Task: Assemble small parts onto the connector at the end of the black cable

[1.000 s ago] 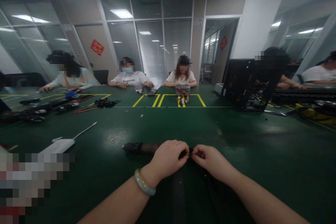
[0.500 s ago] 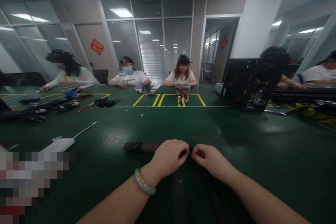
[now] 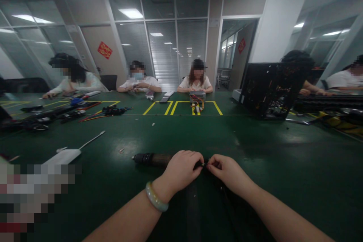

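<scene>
A dark, tube-shaped electric screwdriver (image 3: 159,160) lies crosswise on the green table, its narrow tip pointing left. My left hand (image 3: 183,168), with a pale bangle at the wrist, is closed over its rear end. Close by, my right hand (image 3: 224,167) pinches a small dark piece, perhaps a cable end, right at the left fingertips. A tiny shiny bit shows between the two hands, but the fingers hide most of it. Below the right hand, a dark cord (image 3: 227,198) runs toward me, hard to make out against the table.
White power strip-like object (image 3: 66,155) with a cable lies left. Cables and dark parts (image 3: 113,110) lie farther left. A power supply (image 3: 197,95) with coloured wires stands opposite, a black computer case (image 3: 269,90) to the right. Several people sit around the table (image 3: 283,181).
My hands stay nearly in place, with slight finger movement at the screwdriver's rear end. Across the table, the masked person has drawn a hand back and brought both hands together.
</scene>
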Action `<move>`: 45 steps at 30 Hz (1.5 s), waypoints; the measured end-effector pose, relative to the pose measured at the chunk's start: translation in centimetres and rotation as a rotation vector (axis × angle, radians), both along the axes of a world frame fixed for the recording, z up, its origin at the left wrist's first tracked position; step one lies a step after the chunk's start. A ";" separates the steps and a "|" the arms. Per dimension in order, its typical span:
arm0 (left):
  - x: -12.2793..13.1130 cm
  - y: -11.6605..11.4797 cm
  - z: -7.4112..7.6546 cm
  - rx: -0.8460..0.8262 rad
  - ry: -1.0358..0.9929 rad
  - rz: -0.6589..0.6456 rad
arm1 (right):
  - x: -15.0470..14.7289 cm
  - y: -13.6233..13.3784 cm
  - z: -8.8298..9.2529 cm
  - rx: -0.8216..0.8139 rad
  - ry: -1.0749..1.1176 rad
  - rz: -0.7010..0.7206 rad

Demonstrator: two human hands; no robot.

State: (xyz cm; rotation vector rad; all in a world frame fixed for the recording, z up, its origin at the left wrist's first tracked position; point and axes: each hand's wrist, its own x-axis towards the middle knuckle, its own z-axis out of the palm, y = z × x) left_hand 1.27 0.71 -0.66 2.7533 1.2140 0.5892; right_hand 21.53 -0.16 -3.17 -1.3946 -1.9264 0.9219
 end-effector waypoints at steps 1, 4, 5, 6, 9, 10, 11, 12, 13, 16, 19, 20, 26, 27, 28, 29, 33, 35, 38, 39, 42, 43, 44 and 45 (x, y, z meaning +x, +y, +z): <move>0.0 0.0 0.0 -0.001 0.000 0.002 | 0.0 0.0 0.0 0.001 0.004 -0.004; -0.1 0.1 -0.1 0.001 -0.003 0.005 | -0.1 0.2 0.1 0.021 0.002 -0.028; -0.1 0.1 -0.1 0.003 -0.005 0.005 | -0.1 0.2 0.1 0.029 0.001 -0.036; -0.1 0.2 -0.1 0.004 -0.006 0.003 | -0.1 0.3 0.1 0.034 0.001 -0.039; -0.1 0.2 0.0 0.012 -0.007 0.005 | 0.0 0.4 -0.1 0.039 0.006 -0.026; -0.1 0.3 0.0 0.014 -0.004 0.003 | 0.0 0.4 -0.2 0.044 0.007 -0.021; -0.1 0.3 0.0 0.016 0.001 -0.002 | 0.1 0.5 -0.2 0.049 0.005 -0.015; -0.1 0.3 0.0 0.020 0.006 -0.006 | 0.1 0.5 -0.3 0.056 0.004 -0.010; 0.0 0.3 0.1 0.026 0.011 -0.009 | 0.1 0.6 -0.3 0.064 0.003 -0.006; 0.0 0.3 0.0 0.051 0.019 0.000 | 0.2 0.8 -0.4 0.080 0.007 0.002; 0.1 0.3 -0.1 0.071 0.023 0.008 | 0.1 1.0 -0.4 0.059 0.042 0.007; 0.1 0.3 -0.2 0.077 0.023 0.016 | 0.1 1.0 -0.4 0.048 0.058 0.008; 0.1 0.0 -0.2 0.093 0.046 0.068 | 0.2 1.0 -0.2 0.028 0.082 0.019; 0.1 -0.1 -0.2 0.095 0.054 0.071 | 0.2 1.0 -0.2 0.023 0.078 0.013; 0.1 -0.3 -0.1 0.098 0.060 0.075 | 0.3 1.0 -0.1 0.018 0.076 0.005; 0.2 -0.4 0.0 0.101 0.065 0.080 | 0.3 1.0 -0.1 0.010 0.075 0.001; 0.3 -0.6 0.4 0.106 0.078 0.093 | 0.3 1.3 0.1 -0.032 0.072 0.018; 0.4 -0.6 0.6 0.103 0.088 0.093 | 0.4 1.6 0.2 -0.060 0.073 0.030; 0.5 -0.6 0.7 0.098 0.100 0.081 | 0.5 2.0 0.2 -0.096 0.082 0.050; 0.5 -0.6 0.8 0.097 0.102 0.076 | 0.5 2.0 0.2 -0.106 0.085 0.058; 0.6 -0.7 0.8 0.098 0.101 0.075 | 0.7 1.8 0.3 -0.119 0.093 0.069; 0.6 -0.8 0.8 0.099 0.099 0.078 | 0.7 1.6 0.3 -0.115 0.095 0.066; 0.6 -0.9 0.8 0.099 0.098 0.079 | 0.7 1.5 0.3 -0.108 0.098 0.059; 0.6 -1.0 0.8 0.100 0.095 0.079 | 0.7 1.4 0.2 -0.098 0.100 0.051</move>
